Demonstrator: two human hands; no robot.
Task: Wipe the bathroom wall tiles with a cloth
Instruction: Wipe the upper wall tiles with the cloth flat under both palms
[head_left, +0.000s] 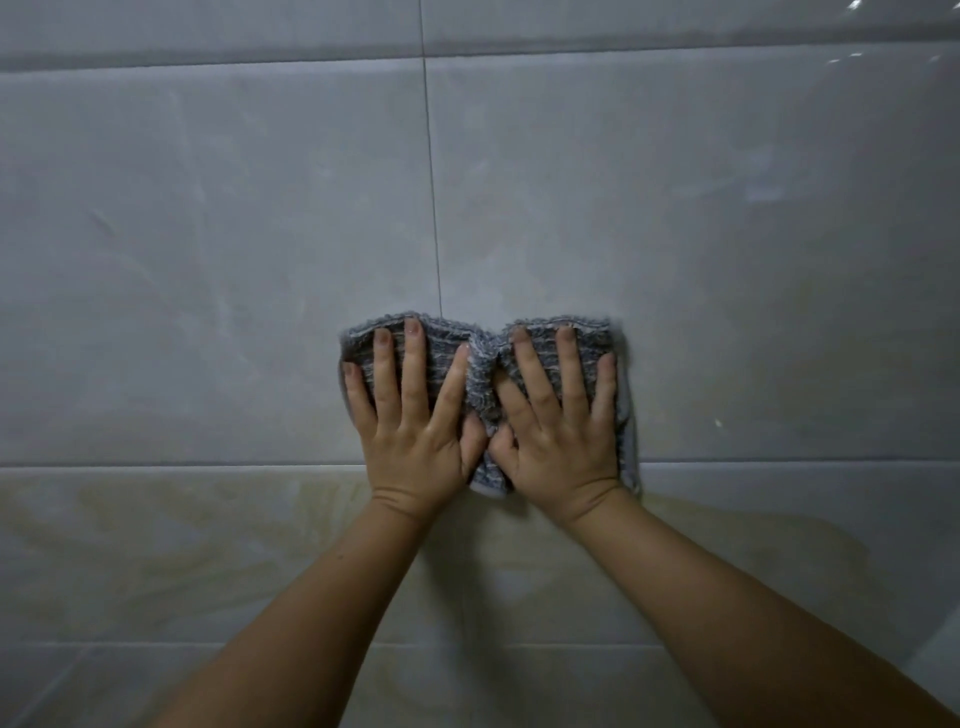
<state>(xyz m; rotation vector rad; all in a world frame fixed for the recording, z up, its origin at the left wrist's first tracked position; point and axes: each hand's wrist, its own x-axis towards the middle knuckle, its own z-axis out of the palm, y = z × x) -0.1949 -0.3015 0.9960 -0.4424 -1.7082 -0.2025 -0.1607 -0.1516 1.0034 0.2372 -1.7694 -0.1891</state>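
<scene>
while left hand and right hand press flat | cloth straddles tile seam

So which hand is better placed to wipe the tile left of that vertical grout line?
Probably the left hand: it presses the grey striped terry cloth on that side, while the right hand lies beyond the line.

I have a single head-worn wide-angle view, looking forward and slightly down, square onto the tiled wall, which fills the whole frame and sits close in front of me. Both forearms enter from the near bottom edge and reach away to the left hand and right hand at mid-frame, just below centre. With only this one camera, no part of the scene is shared with another view.
</scene>
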